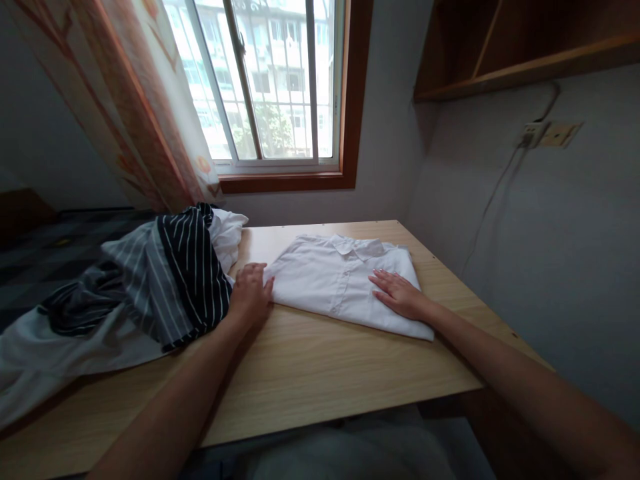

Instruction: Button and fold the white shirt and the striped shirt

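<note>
Striped cloth sits heaped at the left end of the wooden table (320, 380): a dark striped garment (165, 280) thrown loosely over other white fabric (60, 353) that spills off the near edge, none of it folded as far as I can see from here. How many pieces are in that pile is hard to say, since the layers hide each other. Just to the right of it, the left hand (250, 293) rests with fingers gathered at the left edge of the white shirt (330, 280), touching the fabric and the table at once; whether it pinches the cloth or only presses on it I cannot tell. The shirt itself lies near the middle of the table, towards the window (270, 87), already brought into a neat rectangle with collar up and button placket showing down the front, sleeves tucked out of sight. Further right, the right hand (400, 293) lies flat and open on the shirt's near right part, palm down, gripping nothing, as if smoothing it. To my eye the white shirt is as good as finished and only being squared and pressed flat, while the striped heap beside it looks like the share of the work left undone. A curtain (140, 107) hangs behind the pile, and a socket (535, 133) with a cord is on the wall at the far right.
</note>
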`<act>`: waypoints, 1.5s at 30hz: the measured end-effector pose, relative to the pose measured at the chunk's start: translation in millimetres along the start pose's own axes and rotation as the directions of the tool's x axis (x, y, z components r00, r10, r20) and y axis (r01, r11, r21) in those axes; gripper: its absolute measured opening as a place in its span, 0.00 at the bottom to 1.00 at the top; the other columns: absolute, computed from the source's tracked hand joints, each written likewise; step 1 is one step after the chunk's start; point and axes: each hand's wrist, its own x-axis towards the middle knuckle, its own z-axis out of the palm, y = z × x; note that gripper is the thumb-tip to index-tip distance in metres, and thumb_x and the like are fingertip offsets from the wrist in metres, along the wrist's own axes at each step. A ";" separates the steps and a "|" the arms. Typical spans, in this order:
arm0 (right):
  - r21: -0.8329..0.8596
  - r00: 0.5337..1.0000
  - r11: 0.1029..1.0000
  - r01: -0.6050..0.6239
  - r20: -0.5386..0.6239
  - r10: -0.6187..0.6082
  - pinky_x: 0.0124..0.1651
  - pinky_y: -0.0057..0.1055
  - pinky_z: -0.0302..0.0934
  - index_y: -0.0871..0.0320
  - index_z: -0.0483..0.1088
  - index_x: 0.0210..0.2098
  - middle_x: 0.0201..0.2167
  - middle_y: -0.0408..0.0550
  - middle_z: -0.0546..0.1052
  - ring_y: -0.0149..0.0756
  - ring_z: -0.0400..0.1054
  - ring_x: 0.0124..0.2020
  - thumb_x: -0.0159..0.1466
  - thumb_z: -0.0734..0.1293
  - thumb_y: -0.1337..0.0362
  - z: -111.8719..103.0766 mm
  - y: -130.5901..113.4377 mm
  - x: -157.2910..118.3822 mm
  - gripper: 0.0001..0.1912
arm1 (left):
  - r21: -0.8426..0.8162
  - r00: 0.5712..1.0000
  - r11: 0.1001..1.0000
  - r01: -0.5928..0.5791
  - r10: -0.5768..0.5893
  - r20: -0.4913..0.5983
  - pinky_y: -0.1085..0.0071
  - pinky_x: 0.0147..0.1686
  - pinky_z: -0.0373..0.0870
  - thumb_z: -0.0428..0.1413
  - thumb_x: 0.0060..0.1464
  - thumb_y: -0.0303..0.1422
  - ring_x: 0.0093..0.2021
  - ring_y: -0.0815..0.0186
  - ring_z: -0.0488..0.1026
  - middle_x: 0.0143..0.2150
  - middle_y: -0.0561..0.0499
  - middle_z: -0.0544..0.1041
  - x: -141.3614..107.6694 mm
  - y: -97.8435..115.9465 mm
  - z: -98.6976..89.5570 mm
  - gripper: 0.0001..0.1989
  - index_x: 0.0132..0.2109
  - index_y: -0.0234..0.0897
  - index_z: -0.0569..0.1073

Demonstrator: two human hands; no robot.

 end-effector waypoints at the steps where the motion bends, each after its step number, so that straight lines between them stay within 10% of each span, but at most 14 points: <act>1: 0.009 1.000 1.000 0.015 -0.008 -0.015 0.70 0.47 0.44 0.55 0.60 0.67 0.69 0.52 0.57 0.44 0.49 0.70 0.71 0.53 0.50 -0.1 4.0 2.3 0.29 | 0.042 0.999 0.998 0.053 -0.053 -0.003 0.51 0.59 0.62 0.47 0.62 0.40 0.60 0.46 0.63 0.56 0.33 0.69 -0.5 -6.9 0.4 0.22 0.56 0.29 0.67; 18: -0.104 0.994 0.992 0.073 -0.077 -0.081 0.68 0.44 0.51 0.64 0.71 0.58 0.64 0.60 0.66 0.49 0.57 0.66 0.68 0.60 0.53 -17.7 55.1 44.6 0.26 | 0.022 0.948 0.977 0.212 -0.211 0.237 0.65 0.43 0.69 0.54 0.59 0.45 0.45 0.53 0.77 0.42 0.40 0.80 -6.2 -1.3 -3.2 0.18 0.45 0.34 0.75; 29: -0.026 0.910 0.977 0.210 -0.361 -0.205 0.68 0.50 0.48 0.57 0.76 0.48 0.59 0.55 0.71 0.46 0.61 0.63 0.68 0.61 0.62 -8.7 -70.3 20.2 0.15 | 0.068 0.932 0.962 0.264 -0.273 0.237 0.59 0.45 0.70 0.54 0.59 0.45 0.50 0.47 0.75 0.48 0.36 0.79 -3.1 11.6 -5.8 0.22 0.50 0.32 0.74; 34: 0.113 0.929 0.968 0.226 -0.324 -0.179 0.62 0.47 0.60 0.60 0.74 0.51 0.57 0.60 0.72 0.47 0.66 0.58 0.65 0.64 0.65 17.1 -76.3 17.0 0.16 | -0.035 0.921 0.941 0.337 -0.321 0.220 0.65 0.46 0.69 0.56 0.56 0.38 0.51 0.52 0.74 0.49 0.40 0.79 0.2 8.0 4.0 0.19 0.51 0.34 0.77; 37: 0.152 0.935 0.962 0.227 -0.309 -0.172 0.62 0.47 0.60 0.62 0.73 0.53 0.57 0.62 0.71 0.48 0.65 0.59 0.65 0.64 0.64 22.6 -68.3 19.8 0.18 | -0.321 0.904 0.849 0.420 -0.362 0.226 0.69 0.37 0.69 0.59 0.51 0.38 0.41 0.57 0.77 0.39 0.44 0.81 2.3 -1.6 8.3 0.19 0.48 0.32 0.78; 42: 0.176 0.941 0.957 0.228 -0.291 -0.171 0.62 0.48 0.60 0.60 0.72 0.54 0.58 0.61 0.71 0.49 0.65 0.60 0.65 0.65 0.64 19.6 -66.5 20.3 0.18 | -0.747 0.836 0.408 0.525 -0.410 0.364 0.72 0.26 0.63 0.67 0.34 0.44 0.26 0.66 0.71 0.29 0.49 0.78 2.7 -14.3 3.6 0.29 0.43 0.30 0.78; 45: 0.176 0.940 0.957 0.231 -0.296 -0.172 0.62 0.48 0.60 0.60 0.73 0.53 0.57 0.61 0.71 0.49 0.65 0.59 0.65 0.65 0.64 19.2 -67.3 19.9 0.18 | -0.701 0.811 0.419 0.577 -0.395 0.431 0.72 0.23 0.62 0.68 0.32 0.46 0.24 0.67 0.70 0.28 0.50 0.76 3.4 -13.9 0.7 0.33 0.45 0.30 0.76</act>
